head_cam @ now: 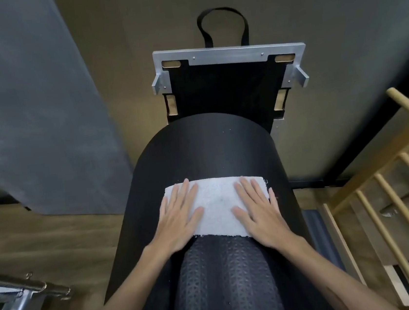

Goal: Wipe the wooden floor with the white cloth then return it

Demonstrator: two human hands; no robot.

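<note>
Two bare forearms reach forward from the bottom of the view. The left hand [180, 216] and the right hand [258, 211] both lie flat, fingers straight and a little spread, pressing on the white cloth [217, 205]. The cloth is a rough, fibrous rectangle with frayed edges, spread across the top of a black rounded barrel [203, 150] with a smooth matte surface. Nearer the camera the barrel carries a perforated mesh pad [224, 275]. The brown wooden floor [55, 238] shows on the left, and pale wooden bars [386, 192] on the right.
</note>
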